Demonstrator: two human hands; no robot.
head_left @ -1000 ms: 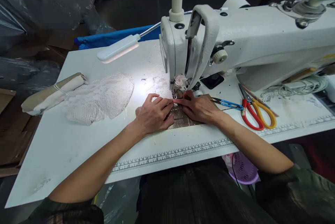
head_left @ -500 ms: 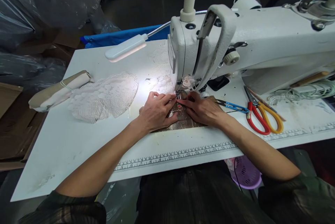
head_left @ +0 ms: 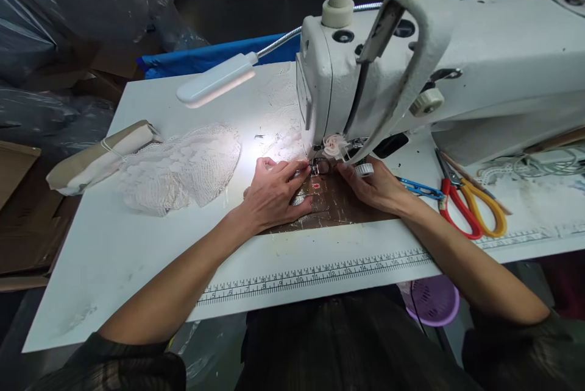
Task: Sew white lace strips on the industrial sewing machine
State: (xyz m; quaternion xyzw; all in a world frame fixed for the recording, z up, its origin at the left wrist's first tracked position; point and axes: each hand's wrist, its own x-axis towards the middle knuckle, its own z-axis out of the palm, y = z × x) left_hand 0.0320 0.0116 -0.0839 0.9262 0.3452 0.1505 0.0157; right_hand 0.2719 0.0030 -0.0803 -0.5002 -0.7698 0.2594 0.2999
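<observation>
A white sewing machine (head_left: 457,56) stands on a white table (head_left: 137,239). Under its presser foot (head_left: 317,165) lies a brown quilted fabric piece (head_left: 338,208) with a small pink spot near the needle. My left hand (head_left: 274,193) lies flat on the fabric's left part, fingertips at the foot. My right hand (head_left: 377,187) rests on the fabric's right side, fingers reaching up beside the foot under the machine head. A small white fabric flower (head_left: 333,144) sits just behind the needle.
A pile of white lace (head_left: 183,169) and a rolled beige bundle (head_left: 98,156) lie at the left. A gooseneck lamp (head_left: 214,80) shines on the table. Blue thread snips (head_left: 420,187) and red and yellow scissors (head_left: 470,211) lie at the right. A purple basket (head_left: 432,299) sits below the table.
My right hand has slid to the right off the fabric's middle and up beside the presser foot, baring more brown fabric. My left hand stays put. The camera has moved closer.
</observation>
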